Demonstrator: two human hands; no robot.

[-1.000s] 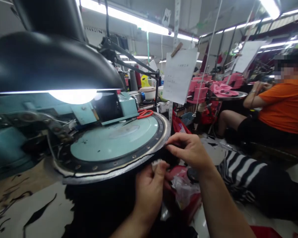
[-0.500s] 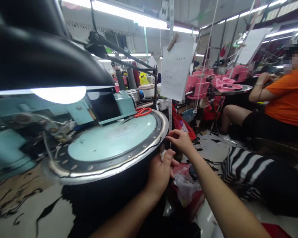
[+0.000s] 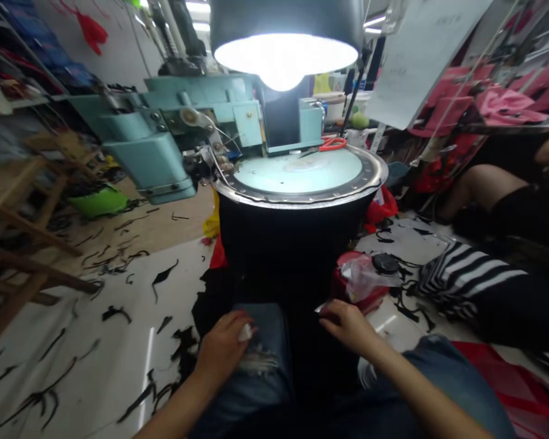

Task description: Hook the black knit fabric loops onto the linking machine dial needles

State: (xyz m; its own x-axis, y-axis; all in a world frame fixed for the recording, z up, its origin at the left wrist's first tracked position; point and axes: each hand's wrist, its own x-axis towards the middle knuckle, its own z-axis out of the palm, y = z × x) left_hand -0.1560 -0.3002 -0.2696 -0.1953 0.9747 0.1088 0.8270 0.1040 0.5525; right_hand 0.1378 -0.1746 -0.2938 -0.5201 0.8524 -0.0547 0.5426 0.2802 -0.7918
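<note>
Black fabric (image 3: 293, 244) hangs from the round needle ring (image 3: 302, 200) of a pale green machine and falls down between my knees. My left hand (image 3: 224, 344) is curled over my left knee, with a small white thing (image 3: 246, 333) at its fingers, too blurred to name. My right hand (image 3: 348, 326) is pinched in front of the black fabric, to the right of my left hand. A small pale, shiny bit (image 3: 320, 308) shows at its fingertips; its kind is unclear. Red-handled scissors (image 3: 333, 144) lie on the round plate (image 3: 302, 171), away from both hands.
A lit lamp (image 3: 286, 55) hangs above the plate. At left stand wooden stools (image 3: 18, 195) and a green basin (image 3: 98, 200). Black scraps (image 3: 162, 277) litter the floor. A red container with a plastic bag (image 3: 361, 277) and striped fabric (image 3: 476, 274) lie right. A co-worker's leg (image 3: 498, 189) shows beyond.
My view has swung left and down. Both hands have left the ring's right edge and come down toward my lap, moving apart from each other.
</note>
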